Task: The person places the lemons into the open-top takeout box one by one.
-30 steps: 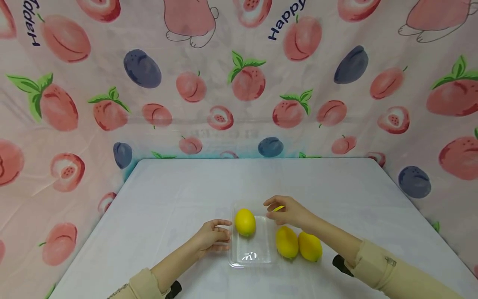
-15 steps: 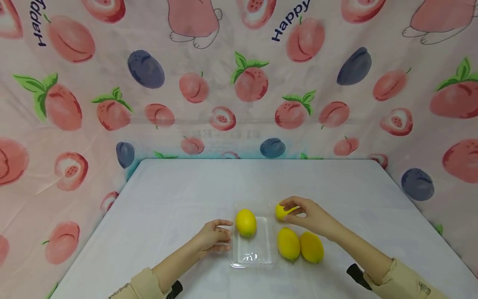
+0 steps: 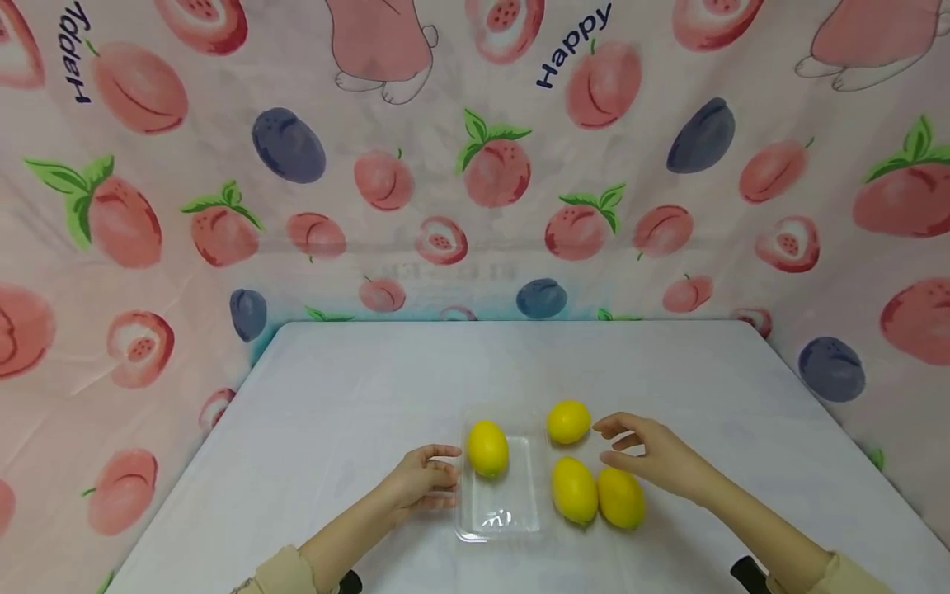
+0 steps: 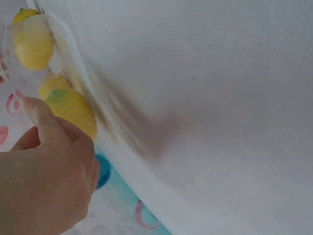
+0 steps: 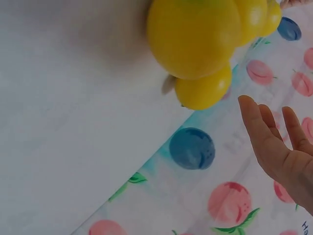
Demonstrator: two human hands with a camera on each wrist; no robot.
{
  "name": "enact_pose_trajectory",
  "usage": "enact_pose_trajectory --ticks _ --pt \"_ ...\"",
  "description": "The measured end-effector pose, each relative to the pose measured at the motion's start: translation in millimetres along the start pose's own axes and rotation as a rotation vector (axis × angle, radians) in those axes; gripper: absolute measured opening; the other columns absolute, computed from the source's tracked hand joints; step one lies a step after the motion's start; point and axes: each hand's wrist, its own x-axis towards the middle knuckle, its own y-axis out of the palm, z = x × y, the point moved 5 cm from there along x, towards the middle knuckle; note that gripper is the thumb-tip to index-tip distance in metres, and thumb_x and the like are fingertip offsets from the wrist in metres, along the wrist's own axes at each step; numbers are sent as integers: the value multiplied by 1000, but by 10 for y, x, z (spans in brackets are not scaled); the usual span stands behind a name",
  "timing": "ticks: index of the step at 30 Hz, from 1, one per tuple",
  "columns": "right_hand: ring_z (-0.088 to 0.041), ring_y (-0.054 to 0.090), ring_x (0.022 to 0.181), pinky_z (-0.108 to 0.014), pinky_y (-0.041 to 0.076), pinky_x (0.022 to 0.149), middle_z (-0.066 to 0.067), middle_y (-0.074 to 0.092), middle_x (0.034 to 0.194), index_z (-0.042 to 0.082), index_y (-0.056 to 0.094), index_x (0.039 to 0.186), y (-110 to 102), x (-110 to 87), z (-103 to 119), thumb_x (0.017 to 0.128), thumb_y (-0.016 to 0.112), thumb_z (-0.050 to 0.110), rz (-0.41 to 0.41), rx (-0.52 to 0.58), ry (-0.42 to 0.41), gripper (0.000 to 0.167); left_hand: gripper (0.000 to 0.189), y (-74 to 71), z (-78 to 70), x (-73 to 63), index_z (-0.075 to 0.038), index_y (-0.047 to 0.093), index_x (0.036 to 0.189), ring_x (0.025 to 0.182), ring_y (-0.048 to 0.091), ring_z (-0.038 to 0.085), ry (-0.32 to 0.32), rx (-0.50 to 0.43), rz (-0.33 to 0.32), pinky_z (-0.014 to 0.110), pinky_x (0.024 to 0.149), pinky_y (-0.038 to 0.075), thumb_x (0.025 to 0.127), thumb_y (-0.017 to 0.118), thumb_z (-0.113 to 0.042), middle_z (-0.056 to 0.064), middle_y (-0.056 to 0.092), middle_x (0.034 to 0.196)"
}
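A clear plastic container [image 3: 505, 524] sits on the white table with one lemon [image 3: 487, 448] in its far left part. My left hand [image 3: 417, 480] touches the container's left side with its fingertips; in the left wrist view the hand [image 4: 54, 161] is beside the clear wall, its far fingers partly hidden. Right of the container lie three more lemons: a far lemon [image 3: 569, 421], a near lemon [image 3: 574, 491] and a right lemon [image 3: 622, 498]. My right hand [image 3: 656, 454] is above the table just right of the far lemon, fingers loosely bent, holding nothing.
The white table [image 3: 356, 371] ends at a back edge against a hanging cloth [image 3: 445, 165] printed with peaches and plums. A dark wrist strap piece [image 3: 750, 573] shows by the right sleeve.
My right hand carried a lemon rightward from over the container, set it on the table behind the other two, let go and drew back to the right. The left hand stayed at the container.
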Motion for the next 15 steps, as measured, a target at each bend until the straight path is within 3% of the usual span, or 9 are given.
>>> enact_pose_trajectory --ticks 15 --pt "-29 58 100 -44 54 84 -20 58 115 -2 55 120 25 -177 -370 88 65 25 25 -8 69 42 45 -26 20 -4 3 42 132 78 60 13 -1 -1 31 29 72 59 88 54 5 4 57 92"
